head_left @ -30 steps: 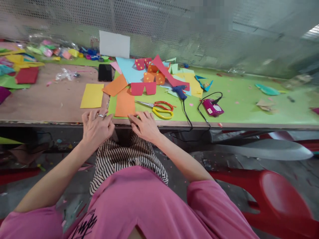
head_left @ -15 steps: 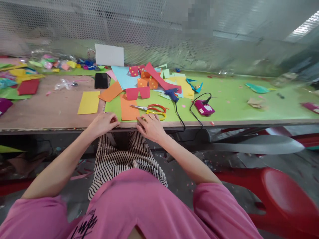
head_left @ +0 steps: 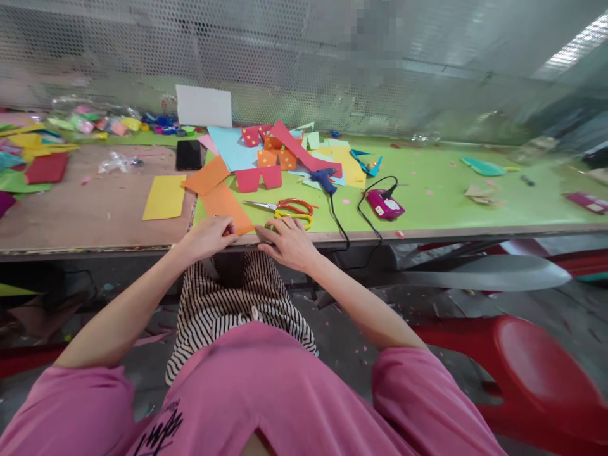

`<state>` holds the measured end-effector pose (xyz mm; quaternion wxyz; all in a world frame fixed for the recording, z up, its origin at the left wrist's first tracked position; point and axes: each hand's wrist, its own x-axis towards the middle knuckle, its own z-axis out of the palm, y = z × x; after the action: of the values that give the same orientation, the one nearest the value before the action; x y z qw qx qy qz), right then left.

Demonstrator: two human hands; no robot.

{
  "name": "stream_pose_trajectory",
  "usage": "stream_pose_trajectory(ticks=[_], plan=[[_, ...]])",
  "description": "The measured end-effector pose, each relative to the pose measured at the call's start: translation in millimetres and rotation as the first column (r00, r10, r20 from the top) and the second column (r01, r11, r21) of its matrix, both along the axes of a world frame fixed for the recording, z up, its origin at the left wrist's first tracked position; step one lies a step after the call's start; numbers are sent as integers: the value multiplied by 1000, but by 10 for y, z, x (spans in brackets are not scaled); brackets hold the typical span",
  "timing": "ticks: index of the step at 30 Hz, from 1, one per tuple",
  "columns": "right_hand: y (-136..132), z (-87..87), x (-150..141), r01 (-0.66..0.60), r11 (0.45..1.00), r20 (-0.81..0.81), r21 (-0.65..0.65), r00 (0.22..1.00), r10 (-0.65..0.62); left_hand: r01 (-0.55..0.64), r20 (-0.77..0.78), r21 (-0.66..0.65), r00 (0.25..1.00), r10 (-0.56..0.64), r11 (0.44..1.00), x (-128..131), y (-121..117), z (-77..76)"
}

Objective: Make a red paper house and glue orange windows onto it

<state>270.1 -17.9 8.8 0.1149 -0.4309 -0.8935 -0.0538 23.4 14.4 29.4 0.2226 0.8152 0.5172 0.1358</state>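
Orange rectangular paper sheet: [head_left: 227,206] lies aslant at the near edge of the green-covered table [head_left: 437,206], left of the red-and-yellow-handled scissors [head_left: 273,206].
Left hand: [head_left: 206,240] at the sheet's near end, fingers bunched, grip narrow; whether it pinches the paper, I cannot tell.
Right hand: [head_left: 294,246] just beside the sheet's near right corner, fingers loosely extended, grip open with nothing visible in it.
Sheet handling: appears to be positioning at the table edge. Apply light, flat fingertip pressure — thin paper creases readily under a hard pinch. Guide with one hand and steady with the other; check that both sides turn evenly.
Scissors clearance: the yellow handle lies close to the right fingers; keep the knuckles from nudging it.
Neighbouring pieces: a second orange paper piece [head_left: 208,176] meets the sheet's far end, and a red paper glasses-shaped cutout [head_left: 247,180] lies beside it. Slide the sheet without dragging either.
Hidden: the near left corner, behind the left hand; the left fingertip contact.
Hard to make out: which orange piece lies uppermost — the overlap is unclear.
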Motion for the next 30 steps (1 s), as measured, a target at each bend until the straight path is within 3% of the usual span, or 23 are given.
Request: stream_pose_trajectory(ticks=[3, 5, 7, 9, 11, 13, 17, 20, 22, 24, 26, 27, 29, 30], plan=[[68, 63, 134, 155, 988, -61, 11, 986, -154, -54, 164, -53, 985, 62, 997, -31, -5, 22], [147, 111, 240, 312, 950, -97, -22, 945, -313, -107, 402, -152, 901, 161, 983, -41, -48, 57], [245, 167, 347, 383, 918, -84, -101, 916, -392, -124, 658, -299, 692, 298, 946, -45, -134, 109], [351, 238, 433, 357, 917, -47, -177, 928, -370, -77, 807, -423, 421, 414, 903, -45, -254, 169], [455, 324, 482, 317, 922, -12, -221, 945, -328, -14, 857, -480, 203, 473, 877, -42, -385, 225], [541, 416, 487, 304, 914, 33, -268, 951, -306, 14, 865, -499, 68, 497, 866, -43, -501, 266], [543, 553, 415, 302, 898, 115, -321, 953, -279, -33, 859, -512, -37, 511, 858, -56, -648, 302], [335, 572, 363, 345, 891, 96, -295, 939, -331, -76, 857, -512, -106, 504, 855, -59, -698, 305], [109, 547, 330, 352, 863, -79, -363, 911, -405, -71, 853, -513, -152, 499, 856, -50, -712, 302], [-166, 509, 282, 137, 838, -405, -528, 827, -391, -44, 850, -508, -183, 493, 860, -33, -718, 298], [-452, 474, 218, -114, 733, -612, -670, 644, -459, -16, 855, -494, -191, 482, 869, -11, -721, 294], [-584, 462, 186, -218, 637, -618, -739, 597, -512, -4, 860, -485, -188, 475, 875, 1, -723, 294], [-797, 451, 139, -384, 445, -586, -809, 576, -570, 16, 867, -470, -178, 465, 883, 25, -726, 296], [-870, 449, 129, -429, 374, -569, -822, 590, -573, 25, 869, -466, -176, 463, 884, 37, -728, 298]])
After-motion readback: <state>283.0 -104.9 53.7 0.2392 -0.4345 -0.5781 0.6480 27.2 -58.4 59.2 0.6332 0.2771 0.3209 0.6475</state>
